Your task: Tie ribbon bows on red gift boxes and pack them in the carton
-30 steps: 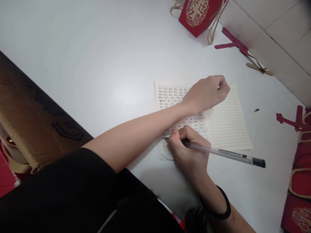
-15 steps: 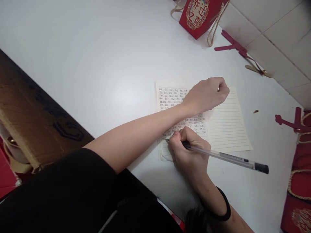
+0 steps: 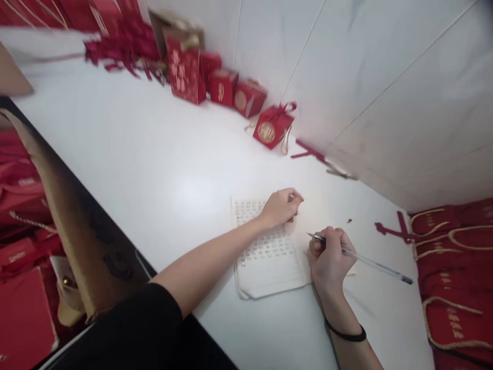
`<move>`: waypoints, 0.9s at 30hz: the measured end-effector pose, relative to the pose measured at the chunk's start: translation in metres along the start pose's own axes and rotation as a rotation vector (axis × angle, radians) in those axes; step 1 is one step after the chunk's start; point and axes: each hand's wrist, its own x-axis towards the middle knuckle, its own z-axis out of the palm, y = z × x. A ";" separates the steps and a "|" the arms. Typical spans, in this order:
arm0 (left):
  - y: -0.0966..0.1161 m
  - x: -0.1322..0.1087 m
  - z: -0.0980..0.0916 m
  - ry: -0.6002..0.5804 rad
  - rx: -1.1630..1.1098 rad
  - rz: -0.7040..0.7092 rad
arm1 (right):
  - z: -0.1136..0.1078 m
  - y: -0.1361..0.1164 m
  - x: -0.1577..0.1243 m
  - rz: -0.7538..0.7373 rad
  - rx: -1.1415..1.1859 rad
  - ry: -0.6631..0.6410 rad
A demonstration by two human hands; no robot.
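An open notebook lies on the white table, its left page covered with rows of handwritten numbers, slightly blurred. My left hand is curled into a loose fist over the notebook's upper middle, with nothing seen in it. The left forearm crosses the written page. In my right hand is a clear-barrelled pen with a black grip and black end. That hand is over the right page, and the pen tip points left, seemingly raised off the paper. A black band circles the right wrist.
Small red gift boxes line the tiled wall, with a heap of dark red ribbons farther left. Red bags stand at the right. A cardboard box sits beside the table. Part of another person's arm shows at the left edge.
My view has swung up, showing more of the wall and boxes. My right hand has moved right with the pen, from the last written line to the right page. The left fist stays over the notebook.
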 end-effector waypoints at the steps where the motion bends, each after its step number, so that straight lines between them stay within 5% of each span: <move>1: 0.000 0.001 -0.002 0.005 -0.046 -0.009 | -0.004 0.002 0.008 0.065 0.006 0.025; 5: 0.002 0.005 -0.018 0.160 -0.174 -0.011 | -0.012 0.015 0.025 0.220 0.013 -0.001; 12: -0.001 0.025 -0.077 0.756 0.177 0.051 | -0.001 0.022 0.023 0.214 -0.134 -0.110; 18: 0.012 0.069 -0.081 0.747 0.369 0.007 | 0.004 0.021 0.025 0.176 -0.081 -0.164; 27: 0.076 0.145 -0.086 0.690 0.841 -0.068 | 0.010 0.029 0.033 0.155 -0.028 -0.242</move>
